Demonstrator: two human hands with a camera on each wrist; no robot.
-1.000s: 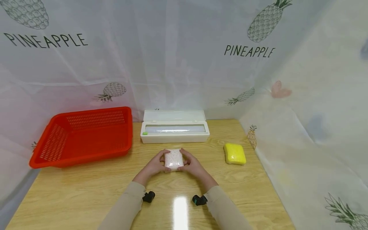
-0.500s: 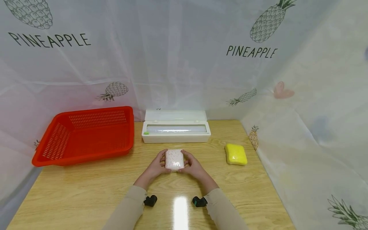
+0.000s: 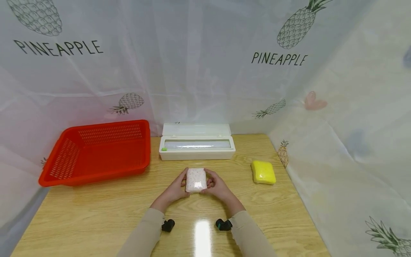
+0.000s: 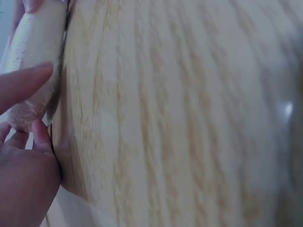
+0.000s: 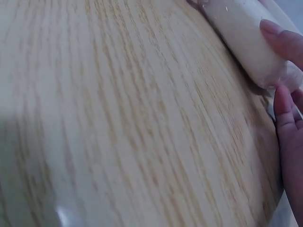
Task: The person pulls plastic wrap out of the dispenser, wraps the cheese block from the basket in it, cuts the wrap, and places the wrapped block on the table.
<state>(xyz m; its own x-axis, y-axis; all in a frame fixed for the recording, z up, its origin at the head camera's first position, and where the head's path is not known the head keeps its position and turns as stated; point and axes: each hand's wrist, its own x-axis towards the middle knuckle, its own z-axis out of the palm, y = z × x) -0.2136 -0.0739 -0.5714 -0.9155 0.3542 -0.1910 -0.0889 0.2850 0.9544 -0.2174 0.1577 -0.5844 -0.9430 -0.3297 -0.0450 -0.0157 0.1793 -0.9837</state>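
Note:
A pale pink, speckled, square block (image 3: 196,180) in clear plastic film lies low over the wooden table, between both hands. My left hand (image 3: 175,187) grips its left side, thumb at the near corner and fingers at the far one. On the opposite side, my right hand (image 3: 219,187) holds it the same way. In the left wrist view, the thumb (image 4: 33,80) presses along the side of the wrapped block (image 4: 40,35), with other fingers tucked at its end. The right wrist view has the right thumb (image 5: 279,40) on the block's side (image 5: 239,35).
Behind the hands stands a white cling-film dispenser (image 3: 197,155) with its lid raised and a roll inside. A red plastic basket (image 3: 96,176) is at the back left. To the right lies a yellow wrapped block (image 3: 263,172). A printed curtain (image 3: 205,71) encloses the table.
Both hands keep hold of the pink block in nearly the same place. Their thumbs have slid slightly outward toward its near corners. The head view has shifted a little.

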